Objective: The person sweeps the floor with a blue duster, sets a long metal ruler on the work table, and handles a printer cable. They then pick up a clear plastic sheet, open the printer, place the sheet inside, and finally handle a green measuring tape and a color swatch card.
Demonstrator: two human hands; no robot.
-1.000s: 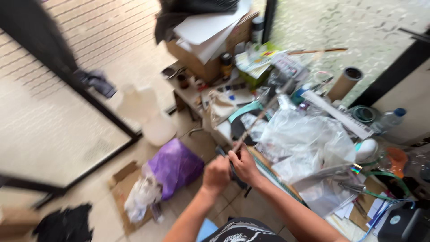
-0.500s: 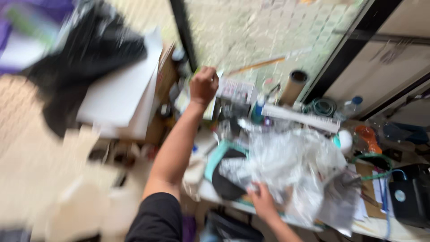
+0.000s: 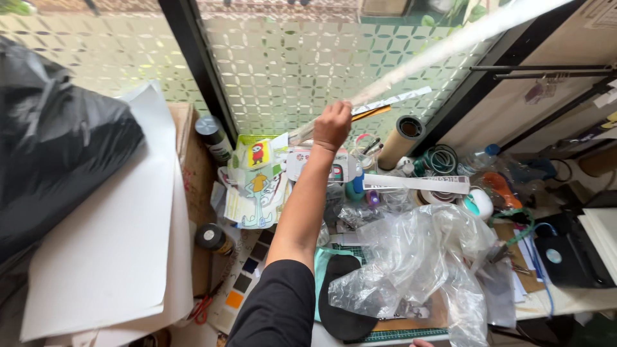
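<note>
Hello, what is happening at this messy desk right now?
A person stands over a cluttered desk by a patterned window. Their left hand is raised and grips one end of a long clear roll, which slants up to the top right. The right hand barely shows at the bottom edge; what it does cannot be told. A crumpled clear plastic bag lies on the desk, with a cardboard tube behind it.

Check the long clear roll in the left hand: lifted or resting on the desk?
Lifted. The left hand grips the clear roll near its lower end, and it slants up past the patterned window.
</note>
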